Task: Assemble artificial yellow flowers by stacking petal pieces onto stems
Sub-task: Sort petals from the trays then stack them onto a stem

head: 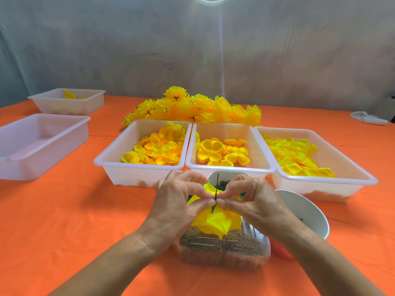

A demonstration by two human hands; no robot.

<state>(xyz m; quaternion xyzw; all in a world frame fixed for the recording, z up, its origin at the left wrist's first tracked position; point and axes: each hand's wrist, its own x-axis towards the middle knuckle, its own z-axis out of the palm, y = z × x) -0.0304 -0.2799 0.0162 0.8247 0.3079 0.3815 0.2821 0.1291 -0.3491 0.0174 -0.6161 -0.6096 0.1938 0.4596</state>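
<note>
Covering table: orange cloth (64,210), grey backdrop (128,50)

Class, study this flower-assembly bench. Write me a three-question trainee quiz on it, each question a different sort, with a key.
1. True or false: both hands pinch the green stem.
2. How many white bins directly behind the hands hold loose yellow petals?
3. Multiple choice: where are the finished flowers piled? A) in the near left bin; B) on the orange tablecloth behind the three bins; C) in the white bowl.

Key: 1 true, left hand and right hand; 2 three; 3 B.
</note>
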